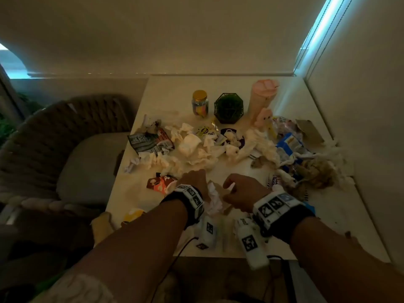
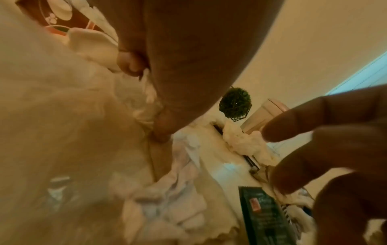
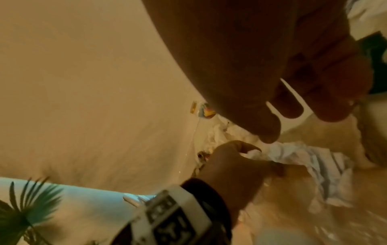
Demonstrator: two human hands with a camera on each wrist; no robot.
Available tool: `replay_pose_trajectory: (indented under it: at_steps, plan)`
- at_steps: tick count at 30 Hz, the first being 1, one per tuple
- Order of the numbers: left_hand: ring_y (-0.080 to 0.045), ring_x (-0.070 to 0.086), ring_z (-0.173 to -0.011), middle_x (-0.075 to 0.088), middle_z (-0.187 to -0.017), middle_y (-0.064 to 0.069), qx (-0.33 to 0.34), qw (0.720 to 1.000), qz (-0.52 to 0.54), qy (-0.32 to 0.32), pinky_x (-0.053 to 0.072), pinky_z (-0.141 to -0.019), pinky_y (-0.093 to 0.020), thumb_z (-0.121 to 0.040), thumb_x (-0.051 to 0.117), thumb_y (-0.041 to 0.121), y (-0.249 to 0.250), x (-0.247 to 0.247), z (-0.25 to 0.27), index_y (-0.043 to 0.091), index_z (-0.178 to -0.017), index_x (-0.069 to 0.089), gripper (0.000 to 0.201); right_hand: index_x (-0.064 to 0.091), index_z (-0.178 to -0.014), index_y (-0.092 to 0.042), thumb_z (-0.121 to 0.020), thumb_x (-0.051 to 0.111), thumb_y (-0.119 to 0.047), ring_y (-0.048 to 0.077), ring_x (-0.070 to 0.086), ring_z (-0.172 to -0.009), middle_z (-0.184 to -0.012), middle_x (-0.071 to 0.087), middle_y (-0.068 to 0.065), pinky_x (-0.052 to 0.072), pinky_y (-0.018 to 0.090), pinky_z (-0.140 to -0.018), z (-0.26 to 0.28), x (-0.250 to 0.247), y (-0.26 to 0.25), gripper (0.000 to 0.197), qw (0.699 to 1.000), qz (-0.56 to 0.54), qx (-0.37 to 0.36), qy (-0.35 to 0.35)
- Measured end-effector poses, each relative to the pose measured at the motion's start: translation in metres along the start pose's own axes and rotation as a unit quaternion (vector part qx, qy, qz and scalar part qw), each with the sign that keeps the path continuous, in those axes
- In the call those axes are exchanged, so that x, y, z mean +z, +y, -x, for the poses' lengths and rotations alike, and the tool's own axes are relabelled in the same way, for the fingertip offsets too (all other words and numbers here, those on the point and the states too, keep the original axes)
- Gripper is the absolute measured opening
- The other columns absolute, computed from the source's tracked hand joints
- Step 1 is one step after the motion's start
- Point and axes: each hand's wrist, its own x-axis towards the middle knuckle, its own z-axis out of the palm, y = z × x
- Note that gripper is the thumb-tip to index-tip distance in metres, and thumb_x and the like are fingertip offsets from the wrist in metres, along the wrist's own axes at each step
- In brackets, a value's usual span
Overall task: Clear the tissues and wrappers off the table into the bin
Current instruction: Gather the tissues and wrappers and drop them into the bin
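Note:
Crumpled tissues (image 1: 196, 149) and wrappers litter the white table (image 1: 328, 215). My left hand (image 1: 195, 182) grips a crumpled white tissue (image 1: 213, 199) near the table's front middle; the right wrist view shows its fingers curled into that tissue (image 3: 310, 159). In the left wrist view the tissue (image 2: 167, 199) fills the lower frame under my left hand (image 2: 178, 66). My right hand (image 1: 238, 191) is close beside it, fingers curled, pinching a thin white paper strip (image 1: 231, 185). The strip (image 3: 293, 99) runs between the fingers of my right hand (image 3: 297, 122). No bin is in view.
At the back stand a gold-lidded jar (image 1: 199, 103), a green ball in a wire cage (image 1: 228, 108) and a pink cup (image 1: 262, 97). A dark foil wrapper (image 1: 148, 141), an orange wrapper (image 1: 160, 182) and a blue pack (image 1: 288, 143) lie around. A woven chair (image 1: 65, 149) is on the left, a wall on the right.

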Motion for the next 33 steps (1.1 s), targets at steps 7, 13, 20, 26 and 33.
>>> replay_pose_trajectory:
  at_steps: [7,13,20,26,33]
  plan:
    - [-0.028,0.058,-0.109,0.063,-0.117,-0.007,-0.045,0.971,0.212,0.100,0.044,-0.080,-0.030,-0.085,0.069,0.028,-0.021,-0.038,0.014,0.016,-0.104,0.065,0.023,0.037,-0.131,-0.027,-0.080,0.063,-0.049,0.026,0.056,-0.106,-0.120,0.051,0.006,0.045,0.034,-0.078,-0.033,0.030,-0.020,0.061,0.995,0.088,-0.012,0.037]
    - [-0.012,0.056,-0.097,0.054,-0.120,0.001,-0.038,0.932,0.332,0.138,0.044,-0.064,-0.013,-0.096,0.055,0.020,-0.055,-0.080,0.061,0.013,-0.110,0.063,0.017,0.049,-0.108,-0.024,-0.078,0.062,-0.031,0.030,0.061,-0.100,-0.113,0.061,0.006,0.052,0.043,-0.085,-0.051,0.045,-0.021,0.034,0.991,0.130,-0.015,0.003]
    - [-0.020,0.064,-0.071,0.062,-0.087,-0.009,-0.087,0.925,0.367,-0.035,0.055,-0.052,-0.030,-0.100,0.045,0.015,-0.068,-0.050,0.102,0.012,-0.095,0.061,0.017,0.066,-0.086,-0.019,-0.079,0.067,-0.028,0.018,0.058,-0.094,-0.094,0.062,-0.001,0.044,0.027,-0.077,-0.049,0.037,-0.021,0.012,0.998,0.043,-0.018,0.034]
    - [-0.011,0.054,-0.075,0.062,-0.096,-0.002,-0.011,0.989,0.139,-0.043,0.045,-0.063,-0.025,-0.094,0.053,0.025,-0.062,-0.019,0.101,0.020,-0.103,0.057,0.011,0.065,-0.086,-0.010,-0.091,0.044,-0.007,0.025,0.066,-0.067,-0.073,0.067,0.011,0.050,0.029,-0.051,-0.027,-0.004,-0.011,0.021,0.975,-0.208,0.051,0.060]
    - [-0.024,0.058,-0.111,0.057,-0.127,-0.006,-0.089,0.992,0.086,-0.012,0.050,-0.083,-0.034,-0.071,0.070,0.064,-0.049,0.018,0.089,0.015,-0.135,0.037,0.087,0.070,-0.088,-0.005,-0.088,0.055,-0.010,0.020,0.063,-0.080,-0.088,0.068,0.007,0.051,0.033,-0.072,-0.015,-0.018,-0.008,0.016,0.998,-0.043,0.000,0.044]
